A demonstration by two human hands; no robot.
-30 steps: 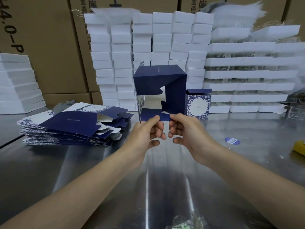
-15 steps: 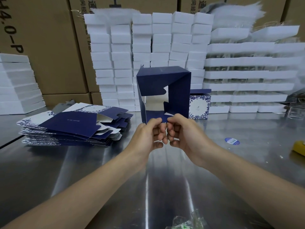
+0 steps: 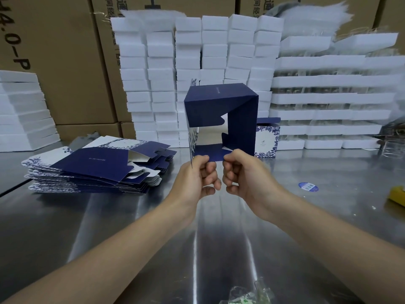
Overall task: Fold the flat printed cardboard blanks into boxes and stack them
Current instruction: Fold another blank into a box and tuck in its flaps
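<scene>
Half-folded box: light, thin card that probably dents easily.
We've got our left hand and right hand both pinching its bottom flap edge, so go gently.

A shiny, streaked sheet-metal table carries a loose stack of flat navy-and-white floral cardboard blanks at the left. Along its far side stand columns of white foam blocks, with stacked white foam trays to their right. One folded navy-lidded floral box stands just before them. A round blue sticker lies right of centre, a yellow object at the right edge, and crumpled clear plastic at the near edge.
</scene>
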